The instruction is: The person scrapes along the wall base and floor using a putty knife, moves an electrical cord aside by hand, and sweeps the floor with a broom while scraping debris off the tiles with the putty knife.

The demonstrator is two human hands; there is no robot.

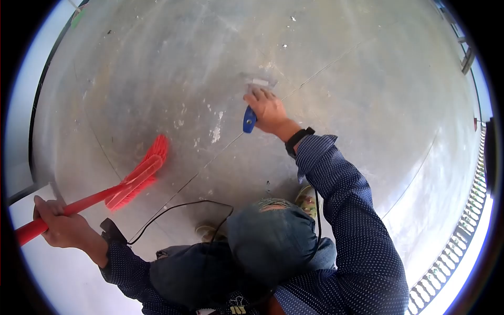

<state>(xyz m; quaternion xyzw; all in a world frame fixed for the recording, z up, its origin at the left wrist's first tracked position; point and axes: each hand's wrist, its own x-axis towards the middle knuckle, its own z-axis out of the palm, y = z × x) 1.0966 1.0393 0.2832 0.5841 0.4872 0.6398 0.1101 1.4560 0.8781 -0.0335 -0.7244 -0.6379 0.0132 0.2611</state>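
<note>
My right hand [269,111] is closed on a scraper with a blue handle [249,119] and a wide flat metal blade [261,82]. The blade lies at the grey concrete floor, its edge slightly blurred. At the lower left, my left hand [65,226] grips the red pole of a broom [142,176]. The broom's red bristles rest at the floor, left of the scraper. Between broom and scraper, white specks [216,127] mark the floor.
Thin joint lines cross the floor [336,136]. A black cable [178,206] loops by my bent knees [273,236]. A patterned balustrade [454,249] runs along the right edge. Small debris [285,45] dots the floor farther ahead.
</note>
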